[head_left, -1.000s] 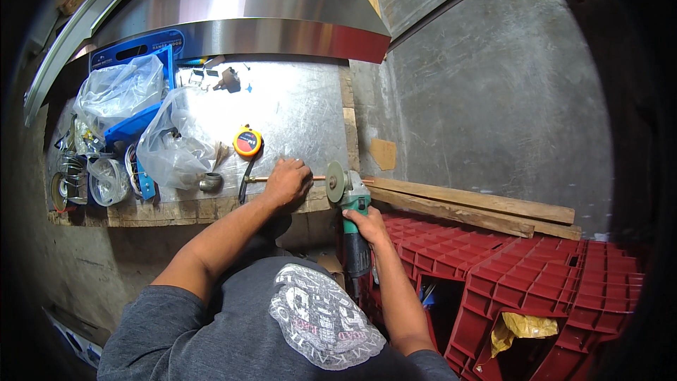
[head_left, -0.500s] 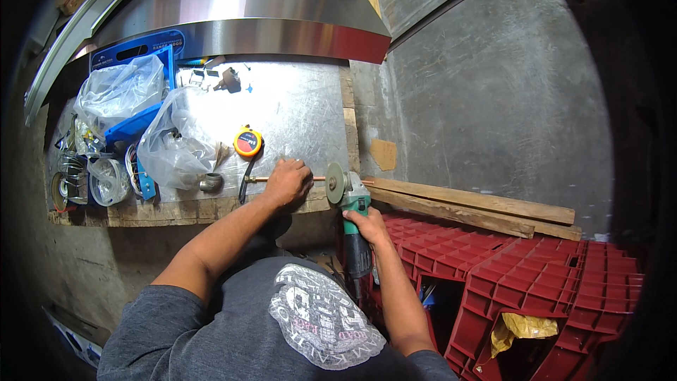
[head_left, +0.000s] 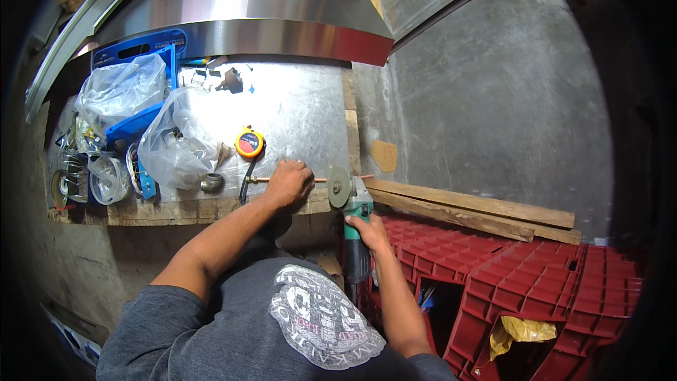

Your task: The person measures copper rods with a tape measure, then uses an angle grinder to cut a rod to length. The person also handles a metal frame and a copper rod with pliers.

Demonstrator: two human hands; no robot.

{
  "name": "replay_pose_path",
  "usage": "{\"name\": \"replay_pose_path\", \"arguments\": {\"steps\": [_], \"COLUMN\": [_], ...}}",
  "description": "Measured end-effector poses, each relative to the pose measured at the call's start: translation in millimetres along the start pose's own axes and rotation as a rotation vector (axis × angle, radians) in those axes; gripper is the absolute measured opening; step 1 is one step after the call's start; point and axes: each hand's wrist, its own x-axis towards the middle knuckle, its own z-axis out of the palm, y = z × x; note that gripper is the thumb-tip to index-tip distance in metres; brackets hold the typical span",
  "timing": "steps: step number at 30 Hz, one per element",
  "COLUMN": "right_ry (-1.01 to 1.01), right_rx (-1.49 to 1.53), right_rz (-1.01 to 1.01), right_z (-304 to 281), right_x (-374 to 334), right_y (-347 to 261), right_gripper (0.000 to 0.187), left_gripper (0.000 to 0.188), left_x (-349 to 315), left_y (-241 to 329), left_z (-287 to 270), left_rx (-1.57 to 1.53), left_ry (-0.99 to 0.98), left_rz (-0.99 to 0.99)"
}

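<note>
My left hand (head_left: 290,183) is closed around a thin copper tube (head_left: 261,179) that lies across the front edge of the metal-topped workbench (head_left: 296,106). The tube's right end pokes out past the bench edge. My right hand (head_left: 368,230) grips the green body of an angle grinder (head_left: 357,210). The grinder's pale round disc (head_left: 339,186) stands at the tube, right of my left hand; whether it touches the tube I cannot tell. A yellow and orange tape measure (head_left: 249,142) with a black strap lies beyond my left hand.
Plastic bags (head_left: 176,148), a blue case (head_left: 134,127) and a metal pipe fitting (head_left: 211,183) crowd the bench's left. Long shiny sheet-metal pieces (head_left: 247,0) span the back. Wooden planks (head_left: 472,204) and red plastic crates (head_left: 522,275) stand at the right.
The grinder and my right hand have shifted slightly right, and its disc faces a little more upward. My left hand stays on the tube in nearly the same spot.
</note>
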Motion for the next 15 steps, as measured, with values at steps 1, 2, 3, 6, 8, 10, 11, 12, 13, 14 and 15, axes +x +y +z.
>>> {"name": "replay_pose_path", "arguments": {"steps": [1,2,3,6,8,10,11,12,13,14,15], "right_ry": [0.002,0.009,0.038,0.016,-0.017,-0.038,-0.037,-0.029,-0.023,-0.020,-0.026], "right_rx": [0.028,0.061,0.056,0.240,0.282,0.330,0.339,0.368,0.397,0.424,0.431], "right_rz": [0.002,0.001,-0.045,-0.053,-0.049,-0.053,-0.051,-0.055,-0.060,-0.060,-0.059], "right_z": [-2,-4,-6,-14,-17,-19,-18,-18,-17,-16,-17], "right_x": [-4,-8,-12,-29,-37,-43,-43,-44,-45,-46,-47], "right_y": [4,8,12,18,23,23,25,26,25,25,25], "right_gripper": [0.038,0.037,0.033,0.029,0.026,0.025,0.026,0.028,0.030,0.032,0.032], "left_gripper": [0.021,0.021,0.021,0.024,0.026,0.028,0.029,0.029,0.029,0.029,0.028], "left_x": [0,2,1,0,-1,-6,-8,-9,-10,-13,-15], "left_y": [0,1,2,19,31,39,44,48,51,53,54], "left_z": [-1,-3,-6,-31,-40,-38,-38,-36,-32,-28,-25], "left_rx": [0.007,-0.054,-0.115,-0.343,-0.614,-0.987,-1.111,-1.164,-1.218,-1.272,-1.293], "left_ry": [0.000,-0.006,-0.012,-0.114,-0.222,-0.354,-0.442,-0.453,-0.463,-0.473,-0.466], "left_rz": [0.010,-0.021,-0.052,-0.176,-0.300,-0.454,-0.537,-0.530,-0.524,-0.524,-0.504]}}
